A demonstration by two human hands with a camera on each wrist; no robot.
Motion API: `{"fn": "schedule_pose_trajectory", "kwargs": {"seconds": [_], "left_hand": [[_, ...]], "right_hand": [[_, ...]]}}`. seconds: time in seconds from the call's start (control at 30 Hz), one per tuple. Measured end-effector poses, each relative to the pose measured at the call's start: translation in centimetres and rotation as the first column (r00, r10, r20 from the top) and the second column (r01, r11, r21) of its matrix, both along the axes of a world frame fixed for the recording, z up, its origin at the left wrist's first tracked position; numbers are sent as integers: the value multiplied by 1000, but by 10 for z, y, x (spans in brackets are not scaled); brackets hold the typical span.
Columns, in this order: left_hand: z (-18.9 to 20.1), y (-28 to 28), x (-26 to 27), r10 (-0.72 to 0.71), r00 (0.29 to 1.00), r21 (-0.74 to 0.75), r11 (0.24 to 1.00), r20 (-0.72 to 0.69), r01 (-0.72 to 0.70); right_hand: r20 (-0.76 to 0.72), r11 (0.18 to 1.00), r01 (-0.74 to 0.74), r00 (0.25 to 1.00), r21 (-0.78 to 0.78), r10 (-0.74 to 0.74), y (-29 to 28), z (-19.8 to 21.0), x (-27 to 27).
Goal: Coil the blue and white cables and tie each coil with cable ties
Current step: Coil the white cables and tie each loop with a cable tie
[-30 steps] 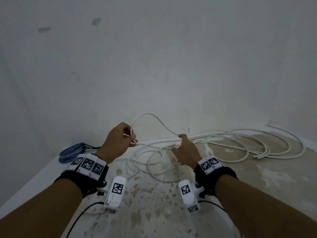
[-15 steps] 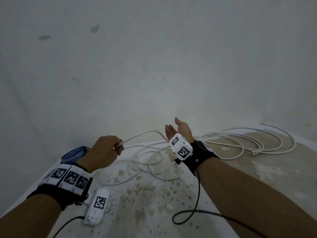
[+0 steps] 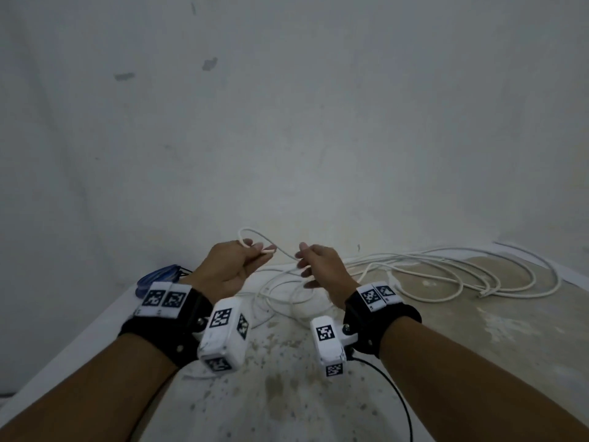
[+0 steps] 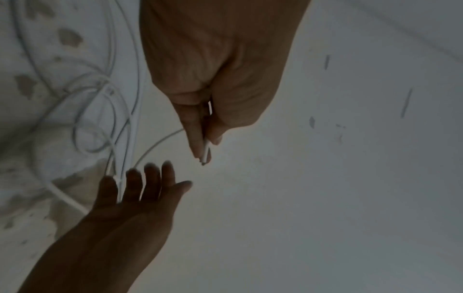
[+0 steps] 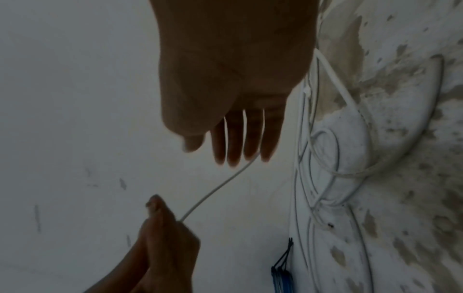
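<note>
The white cable (image 3: 478,277) sprawls in loose loops over the stained surface to the right. My left hand (image 3: 256,252) is raised and pinches the cable near its end (image 4: 206,147), with a small loop (image 3: 251,232) standing above the fingers. From there the cable (image 5: 220,186) runs across to my right hand (image 3: 302,261), which is close beside the left. Its fingers (image 5: 238,142) are straight and the cable lies against them, ungripped. The blue cable (image 3: 159,275) lies coiled at the far left against the wall, bound with black ties (image 5: 285,255).
A grey wall (image 3: 287,122) rises right behind the surface. The surface's white left edge (image 3: 79,346) runs diagonally under my left forearm. A thin black lead (image 3: 398,397) hangs from my right wrist camera over the stained surface.
Both hands have risen and come together. My left hand moved up and right with the cable end, forming a small loop. My right hand turned over from palm up and drew back to the cable.
</note>
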State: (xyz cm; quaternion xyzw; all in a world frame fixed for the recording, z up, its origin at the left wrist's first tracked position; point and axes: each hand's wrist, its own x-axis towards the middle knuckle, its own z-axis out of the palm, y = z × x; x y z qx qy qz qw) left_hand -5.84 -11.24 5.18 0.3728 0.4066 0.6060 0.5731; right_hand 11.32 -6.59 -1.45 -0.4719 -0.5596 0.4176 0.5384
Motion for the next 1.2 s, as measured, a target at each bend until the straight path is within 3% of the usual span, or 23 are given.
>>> {"fn": "schedule_pose_trajectory", "kwargs": {"seconds": [0.07, 0.1, 0.17, 0.23, 0.33, 0.47, 0.53, 0.63, 0.73, 0.83, 1.0, 1.13, 1.2], "left_hand": [[-3, -1, 17, 9, 999, 2, 1000, 47, -9], [-7, -1, 26, 17, 999, -7, 1000, 41, -17], [-15, -2, 42, 49, 999, -32, 998, -14, -49], [-23, -1, 54, 101, 979, -45, 993, -176, -110], [-32, -1, 70, 38, 946, -105, 992, -321, -75], [-40, 1, 93, -35, 977, -202, 979, -210, -8], [-39, 2, 102, -65, 987, -240, 970, -144, 29], [-40, 9, 104, -68, 994, -317, 944, 87, 93], [-42, 20, 94, 54, 947, -365, 929, 315, 68], [-39, 28, 89, 101, 936, -405, 913, 336, 47], [-38, 32, 88, 60, 951, -401, 913, 302, 69], [-42, 26, 111, -10, 947, -343, 931, 320, 126], [-41, 22, 124, -34, 949, -337, 930, 312, 144]], "right_hand": [[-145, 964, -261, 957, -49, 252, -16, 10, -4], [-169, 952, -304, 941, -36, 294, -22, 12, -4], [-141, 958, -286, 949, -12, 282, -29, 12, -1], [-137, 974, -225, 966, -10, 221, -32, 7, 6], [-258, 986, -164, 954, -31, 150, -32, -3, 25], [-570, 945, -312, 796, -96, 205, -35, -11, 49], [-647, 935, -332, 742, -125, 177, -36, -15, 59], [-712, 955, -253, 699, -154, 71, -34, -15, 76], [-759, 977, -133, 650, -165, -40, -32, -12, 102], [-782, 981, 3, 603, -192, -155, -30, -12, 132], [-807, 938, 187, 479, -291, -346, -23, -9, 172], [-845, 921, 213, 370, -327, -386, -23, -10, 174], [-849, 924, 201, 368, -326, -379, -22, -13, 167]]}}
